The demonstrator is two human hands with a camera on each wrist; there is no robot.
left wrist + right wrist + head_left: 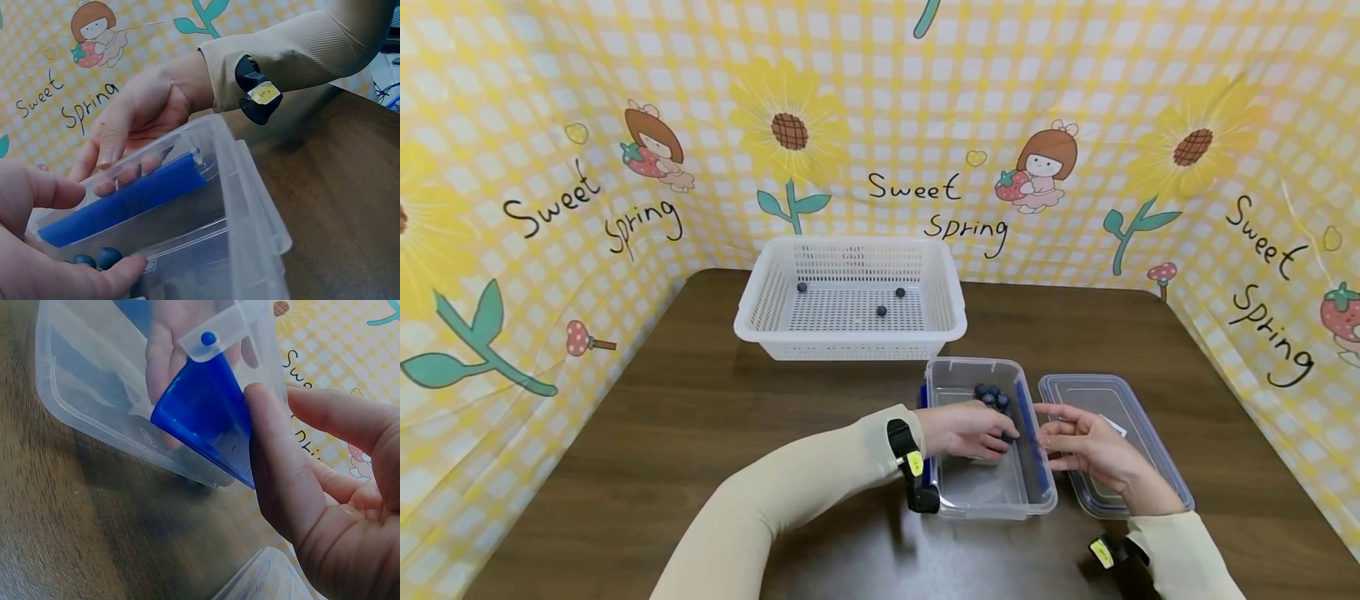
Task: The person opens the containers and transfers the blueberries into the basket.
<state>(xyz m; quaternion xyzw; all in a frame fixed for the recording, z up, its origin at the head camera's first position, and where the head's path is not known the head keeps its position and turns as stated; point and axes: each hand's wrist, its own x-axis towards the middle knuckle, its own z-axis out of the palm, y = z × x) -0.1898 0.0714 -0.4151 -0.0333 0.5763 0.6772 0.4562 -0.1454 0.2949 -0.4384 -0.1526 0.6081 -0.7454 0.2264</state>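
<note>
My left hand point(970, 429) reaches down into a clear plastic container point(992, 510). Its fingers are spread over several blueberries point(992, 396) near the right wall, and one blueberry point(1007, 436) shows right at the fingertips. In the left wrist view, thumb and finger stand apart, with dark blueberries point(109, 257) beyond them. Outside the container's right side, my right hand point(1097, 450) has its fingers extended at the wall. The right wrist view shows a finger point(269, 437) against the edge of a blue latch flap point(206, 425) that hangs from the rim.
A white perforated basket point(850, 346) stands behind the container, with three blueberries in it. To the right, a clear lid point(1150, 433) with a bluish rim lies on the dark wooden table point(647, 433), partly under my right hand. Yellow checked cloth point(880, 100) surrounds the table.
</note>
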